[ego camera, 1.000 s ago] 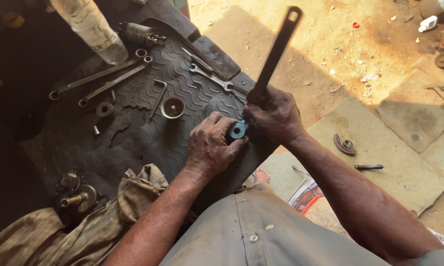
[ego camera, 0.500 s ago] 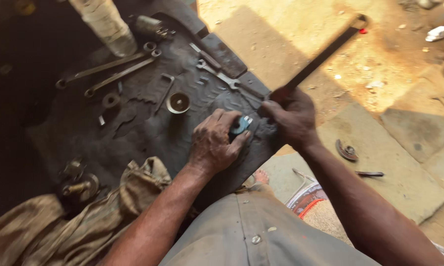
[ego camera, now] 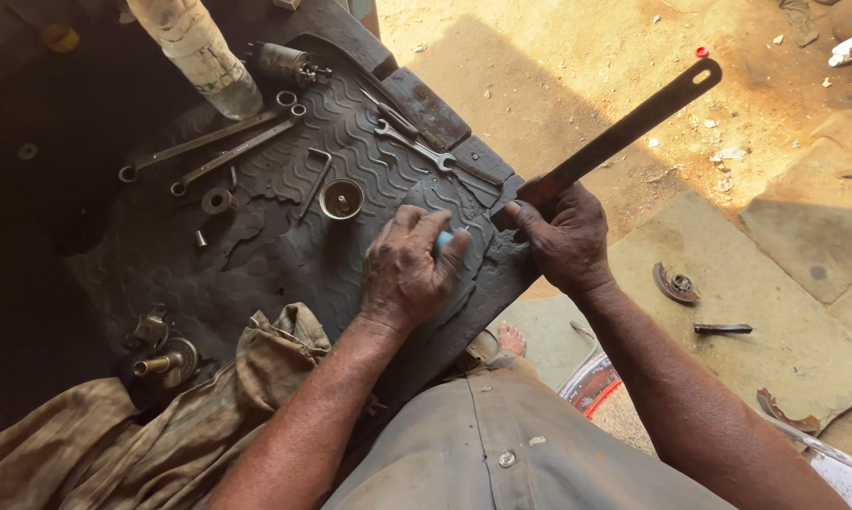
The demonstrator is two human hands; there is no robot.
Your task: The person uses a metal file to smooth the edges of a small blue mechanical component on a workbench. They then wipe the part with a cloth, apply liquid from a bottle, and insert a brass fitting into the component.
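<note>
A person seen from above works at a dark rubber mat with a wavy tread pattern, laid over a low surface beside a sandy, sunlit floor.

The left hand presses down near the right edge of the mat, fingers curled over a small blue part. Only a sliver of blue shows between the fingers, so its shape cannot be told. The grip is closed down on it, apparently to pin it flat against the mat.

The right hand is just beside the left, fist wrapped tight around the near end of a long flat metal bar. The bar slants up and away to the far right, its free end with a hole raised over the floor; held this way it looks like a striking tool or lever aimed at the pinned part.

Laid out on the far side of the mat are 2 long ring spanners side by side, a combination wrench, a small metal cup, a round washer and a bent rod. A pale wrapped cylinder stands at the far left. A brass fitting lies at the near left beside a crumpled khaki cloth. On the paving slabs to the right lie a curved brake shoe and a short dark bolt.
</note>
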